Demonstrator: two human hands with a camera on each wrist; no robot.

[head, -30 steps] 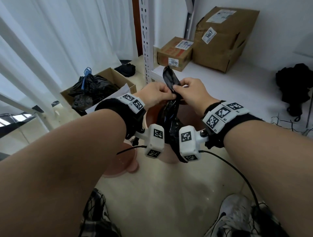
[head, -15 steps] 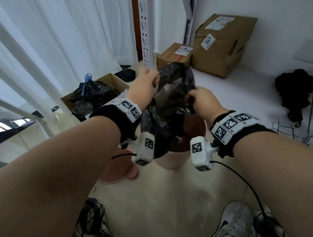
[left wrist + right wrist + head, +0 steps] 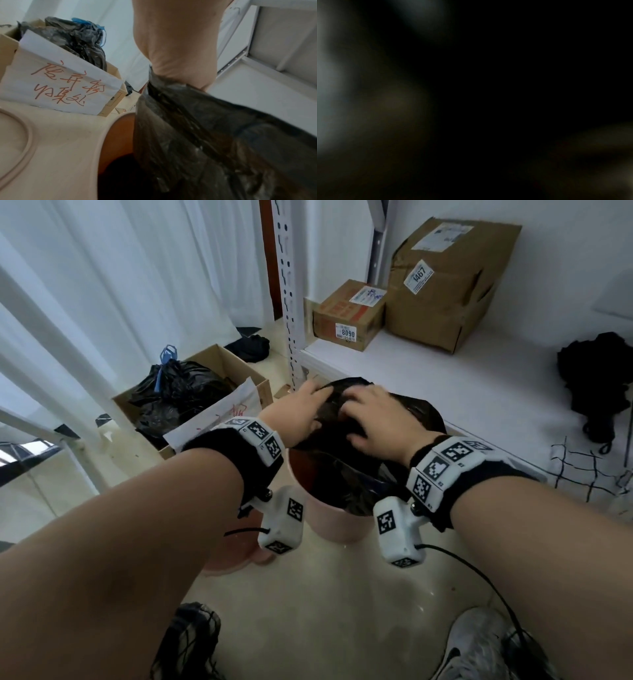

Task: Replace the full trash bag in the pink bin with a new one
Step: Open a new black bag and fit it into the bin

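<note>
Two box labels (image 3: 348,332), "8090", "1467"

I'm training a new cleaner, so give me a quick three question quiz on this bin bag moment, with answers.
1. True or false: the new black bag already lies over part of the pink bin.
2. Where is the tied full bag? A) in the open cardboard box, B) on the shelf, C) in the bin.
3. Fill in: the box beside the large carton carries the number ____.

Key
1. True; the left hand and right hand are on it above the bin.
2. A.
3. 8090.
</note>
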